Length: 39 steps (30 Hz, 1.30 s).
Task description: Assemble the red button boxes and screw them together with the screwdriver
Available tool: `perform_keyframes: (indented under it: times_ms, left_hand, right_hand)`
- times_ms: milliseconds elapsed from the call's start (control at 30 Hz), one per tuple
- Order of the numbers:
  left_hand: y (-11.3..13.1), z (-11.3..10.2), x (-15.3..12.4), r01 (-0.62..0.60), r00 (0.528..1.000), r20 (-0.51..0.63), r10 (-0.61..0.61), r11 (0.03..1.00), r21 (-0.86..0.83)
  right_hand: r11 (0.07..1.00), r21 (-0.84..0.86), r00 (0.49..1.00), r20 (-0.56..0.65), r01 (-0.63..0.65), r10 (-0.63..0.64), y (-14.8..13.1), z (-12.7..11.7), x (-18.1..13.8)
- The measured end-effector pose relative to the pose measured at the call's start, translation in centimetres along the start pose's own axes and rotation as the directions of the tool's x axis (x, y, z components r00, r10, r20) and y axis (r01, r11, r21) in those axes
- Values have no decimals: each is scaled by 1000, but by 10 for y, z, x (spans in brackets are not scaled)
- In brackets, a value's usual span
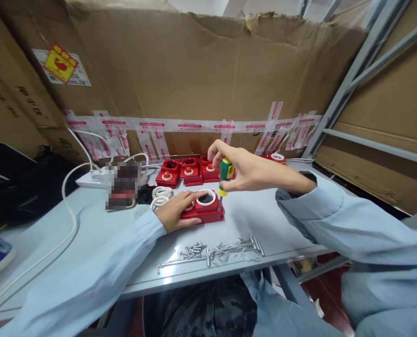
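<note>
Red plastic box (203, 211) with a white ring sits near the middle of the worktop (264, 224). The left hand (176, 210) presses flat on it. The right hand (241, 171) grips a green and yellow screwdriver (224, 177), tip down at the box's right corner. Best to keep it straight up and the box steady. Loose screws (215, 248) lie nearer; more red boxes (189, 171) sit farther back.

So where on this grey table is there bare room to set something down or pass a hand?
Bare patches of the table: right of the red housing under the right sleeve, and front left between the white cable and left sleeve. Crowded: back row of red units, white rings, and screws along the front edge.
</note>
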<state>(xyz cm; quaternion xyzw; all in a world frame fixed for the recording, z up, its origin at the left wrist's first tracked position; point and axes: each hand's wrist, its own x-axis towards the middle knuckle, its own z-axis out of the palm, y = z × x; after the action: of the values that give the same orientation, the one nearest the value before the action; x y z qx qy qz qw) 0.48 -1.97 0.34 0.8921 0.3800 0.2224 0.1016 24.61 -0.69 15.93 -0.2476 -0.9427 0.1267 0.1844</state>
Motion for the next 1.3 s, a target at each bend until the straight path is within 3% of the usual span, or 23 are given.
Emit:
perform_keyframes:
  times_ms: [167, 333, 433, 667, 800, 900, 1100, 1200, 1300]
  left_hand:
    - [0, -1, 0, 20, 1000, 7, -20, 1000, -8]
    - [1, -1, 0, 10, 1000, 10, -10, 1000, -9]
    - [0, 0, 0, 26, 1000, 6, -26, 1000, -6]
    - [0, 0, 0, 9, 1000, -11, -9, 1000, 2]
    - [0, 0, -1, 24, 1000, -2, -24, 1000, 9]
    - [2, 0, -2, 13, 1000, -12, -12, 999, 39]
    - [25, -12, 8, -37, 988, -142, 64, 982, 185]
    - [41, -18, 26, -112, 986, -96, 139, 964, 242]
    - [52, -17, 45, -130, 991, 8, 134, 943, 308]
  right_hand:
    - [992, -98, 994, -88, -79, 70, 2, 2, -1]
    - [994, -73, 996, -3, -84, 84, 3, -1, -2]
    - [978, -146, 989, -32, -150, 147, 3, -4, -3]
    - [999, -17, 998, 57, -32, 33, 0, -6, -7]
    - [997, -50, 998, -13, -67, 67, -2, -2, -7]
    - [999, 35, 998, -42, -35, 37, 0, -1, -7]
    - [990, 142, 1000, -29, 15, -11, 6, -3, -13]
    - [986, 165, 999, -32, 37, -32, 6, -3, -16]
    - [984, 163, 997, -45, 74, -67, 5, -3, -17]
